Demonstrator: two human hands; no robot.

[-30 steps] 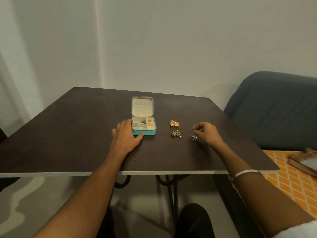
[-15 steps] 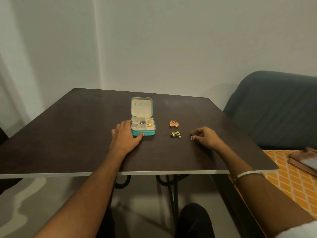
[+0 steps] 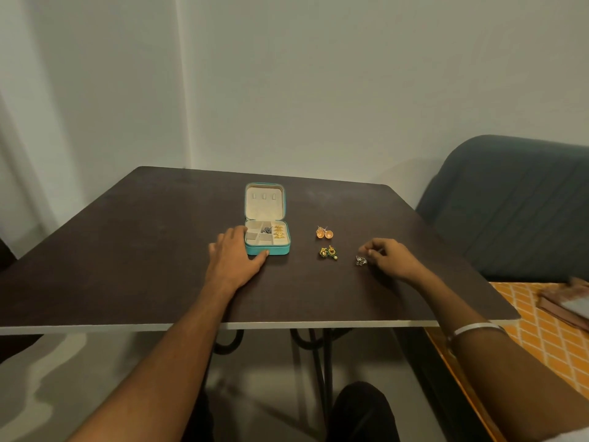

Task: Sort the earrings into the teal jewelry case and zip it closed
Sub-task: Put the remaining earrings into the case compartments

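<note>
My left hand (image 3: 234, 256) rests flat against the open teal case (image 3: 267, 240) mid-bench (image 3: 127, 250) while my right hand (image 3: 390, 258) pinches a silver earring (image 3: 361, 260).

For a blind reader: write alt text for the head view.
A left hand rests against an open teal case on a dark table, while the right hand pinches at a silver earring. Orange and green earrings lie between them.
</note>
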